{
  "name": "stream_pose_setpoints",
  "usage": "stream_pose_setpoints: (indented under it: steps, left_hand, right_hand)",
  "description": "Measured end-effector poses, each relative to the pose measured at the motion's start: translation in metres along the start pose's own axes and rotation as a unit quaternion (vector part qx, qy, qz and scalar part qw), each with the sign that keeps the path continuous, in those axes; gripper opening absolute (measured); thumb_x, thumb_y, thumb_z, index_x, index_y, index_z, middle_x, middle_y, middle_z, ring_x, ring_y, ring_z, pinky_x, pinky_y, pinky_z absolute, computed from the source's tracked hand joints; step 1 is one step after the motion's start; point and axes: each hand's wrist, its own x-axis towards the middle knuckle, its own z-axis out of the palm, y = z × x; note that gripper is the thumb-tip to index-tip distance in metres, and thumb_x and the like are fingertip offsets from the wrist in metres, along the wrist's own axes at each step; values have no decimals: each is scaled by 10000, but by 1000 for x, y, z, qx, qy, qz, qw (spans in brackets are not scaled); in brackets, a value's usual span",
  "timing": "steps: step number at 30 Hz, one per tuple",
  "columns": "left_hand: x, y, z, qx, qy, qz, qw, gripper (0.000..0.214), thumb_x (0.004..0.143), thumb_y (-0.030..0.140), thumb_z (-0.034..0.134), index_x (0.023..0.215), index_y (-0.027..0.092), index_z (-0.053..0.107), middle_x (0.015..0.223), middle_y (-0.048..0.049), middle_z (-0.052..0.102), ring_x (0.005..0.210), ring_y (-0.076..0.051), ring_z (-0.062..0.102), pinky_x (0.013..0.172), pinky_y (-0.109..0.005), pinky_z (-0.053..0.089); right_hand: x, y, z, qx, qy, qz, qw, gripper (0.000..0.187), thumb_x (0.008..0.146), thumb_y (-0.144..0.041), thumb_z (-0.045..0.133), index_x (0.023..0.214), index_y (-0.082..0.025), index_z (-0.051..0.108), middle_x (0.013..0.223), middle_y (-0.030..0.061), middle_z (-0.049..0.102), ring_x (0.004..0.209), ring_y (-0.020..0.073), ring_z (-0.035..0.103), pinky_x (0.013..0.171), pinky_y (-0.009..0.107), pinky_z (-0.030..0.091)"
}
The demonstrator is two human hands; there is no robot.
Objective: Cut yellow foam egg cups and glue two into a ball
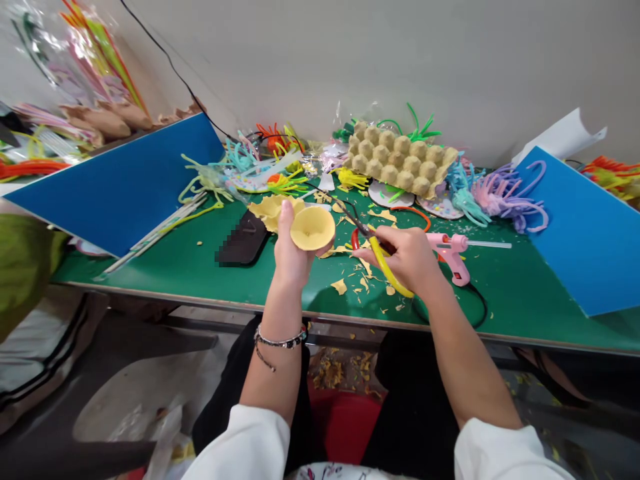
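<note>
My left hand [291, 250] is closed around a yellow egg-carton cup [313, 229], its round opening turned toward me. Just behind that hand shows a ragged yellow piece of egg carton [273, 208]; whether the hand touches it I cannot tell. In my right hand [407, 257] is a pair of scissors [387, 267] with yellow handles. Their dark blades point up and left, apart from the cup. Yellow carton scraps [339, 287] lie on the green table [225, 280] below and between my hands.
A pink glue gun [453, 253] with its cord lies right of my right hand. A dark phone-like object [245, 239] is at left. An egg tray [400, 159] and pipe-cleaner bundles [240, 157] stand behind. Blue boards [125, 180] flank both sides.
</note>
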Motion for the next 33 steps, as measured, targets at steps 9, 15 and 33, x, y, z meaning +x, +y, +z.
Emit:
stream_pose_setpoints:
  steps: [9, 15, 33]
  left_hand:
    - [-6, -10, 9, 22, 29, -23, 999, 646, 831, 784, 317, 780, 198, 584, 561, -24, 475, 585, -182, 576, 445, -252, 381]
    - [-8, -13, 11, 53, -71, -73, 993, 674, 831, 770, 343, 644, 185, 621, 459, -4, 453, 400, -114, 430, 385, -230, 288]
    - [-11, 6, 18, 48, -60, 113, 991, 494, 891, 635, 431, 946, 200, 658, 715, -14, 517, 508, -89, 430, 472, -244, 372]
  right_hand:
    - [3, -1, 8, 242, -19, 49, 969, 564, 630, -735, 647, 684, -224, 415, 582, -71, 379, 535, 81, 320, 492, 236, 275]
    - [5, -11, 28, 377, -36, 93, 921, 428, 654, -568, 692, 736, -231, 440, 645, -62, 475, 525, 73, 415, 469, 231, 340]
    - [4, 10, 7, 167, 51, 41, 984, 436, 785, -652, 510, 727, -231, 416, 580, -41, 467, 486, 108, 445, 493, 267, 329]
